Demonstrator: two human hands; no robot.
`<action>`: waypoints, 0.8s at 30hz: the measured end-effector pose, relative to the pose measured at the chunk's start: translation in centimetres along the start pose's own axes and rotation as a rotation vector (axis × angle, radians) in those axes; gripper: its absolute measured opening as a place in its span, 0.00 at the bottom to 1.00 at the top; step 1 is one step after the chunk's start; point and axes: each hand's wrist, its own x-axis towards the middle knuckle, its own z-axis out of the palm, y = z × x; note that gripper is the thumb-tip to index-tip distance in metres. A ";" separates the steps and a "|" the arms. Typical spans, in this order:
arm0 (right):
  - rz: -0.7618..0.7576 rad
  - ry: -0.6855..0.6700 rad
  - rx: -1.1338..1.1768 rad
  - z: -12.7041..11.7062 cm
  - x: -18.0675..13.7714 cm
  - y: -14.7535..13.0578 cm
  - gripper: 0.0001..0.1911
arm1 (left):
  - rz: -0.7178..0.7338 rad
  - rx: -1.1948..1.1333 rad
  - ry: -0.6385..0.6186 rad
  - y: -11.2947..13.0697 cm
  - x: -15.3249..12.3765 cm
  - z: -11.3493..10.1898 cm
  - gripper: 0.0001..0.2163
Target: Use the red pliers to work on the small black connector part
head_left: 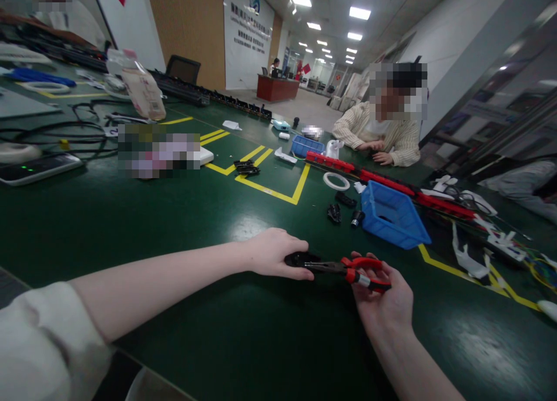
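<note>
My left hand (278,253) is closed around a small black part (299,259) just above the green table (209,320). In my right hand (394,299) are red-handled pliers (365,273), pointing left. Their grey jaws (324,267) reach the right end of the black part; whether they grip it I cannot tell. Beyond my hands lie a few loose black pieces, among them a dark clump (334,213) and a short black cylinder (357,218).
A blue bin (394,218) stands to the right, with a white ring (336,181) behind it. Red strips (383,182) run across the table. Another person (378,128) sits opposite. At left are a bottle (143,90), cables and a white-edged device (41,168).
</note>
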 end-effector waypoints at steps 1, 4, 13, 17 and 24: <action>-0.004 -0.003 0.002 0.0 0.1 -0.1 0.09 | 0.002 0.002 0.003 0.0 0.0 0.1 0.21; -0.009 -0.014 0.005 -0.1 0.2 -0.2 0.09 | 0.011 0.013 0.004 -0.1 0.1 0.2 0.21; -0.014 -0.022 -0.003 -0.1 0.0 0.1 0.08 | 0.034 0.029 -0.007 0.1 0.2 0.0 0.20; -0.019 -0.016 -0.005 0.0 -0.2 0.2 0.08 | 0.050 0.041 -0.006 0.2 0.0 -0.1 0.20; -0.034 -0.010 -0.030 -0.2 0.0 -0.1 0.09 | 0.049 0.030 0.003 0.1 0.0 0.0 0.20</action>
